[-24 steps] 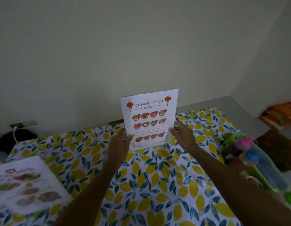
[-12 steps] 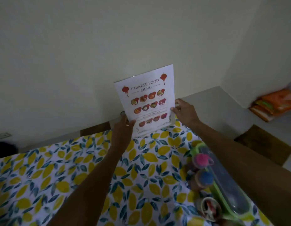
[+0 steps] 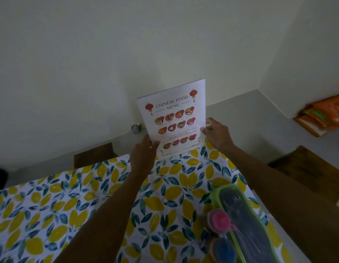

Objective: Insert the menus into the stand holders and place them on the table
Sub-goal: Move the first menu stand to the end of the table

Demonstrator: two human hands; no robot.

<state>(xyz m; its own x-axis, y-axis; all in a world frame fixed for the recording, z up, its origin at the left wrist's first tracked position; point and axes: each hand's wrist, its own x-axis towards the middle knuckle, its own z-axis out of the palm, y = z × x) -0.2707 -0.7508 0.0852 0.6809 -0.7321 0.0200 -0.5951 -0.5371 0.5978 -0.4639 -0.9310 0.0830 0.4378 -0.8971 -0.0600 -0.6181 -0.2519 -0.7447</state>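
Observation:
A white "Chinese Food Menu" sheet in a clear stand holder (image 3: 173,118) stands upright at the far edge of the table (image 3: 70,205), which wears a lemon-print cloth. My left hand (image 3: 143,155) grips the holder's lower left edge. Fingers of my right hand (image 3: 215,133) pinch its right edge. The holder's base rests at or just above the cloth; I cannot tell which.
A green tray with a dark lid (image 3: 244,223) sits at the right front, with a pink-capped (image 3: 219,221) and a blue-capped bottle (image 3: 223,250) beside it. Orange packets (image 3: 324,114) lie on a ledge at the right. A wooden chair back (image 3: 94,154) stands behind the table.
Both hands have carried the menu holder toward the table's far right edge. The view has swung right, so the loose menu at the left has left the frame.

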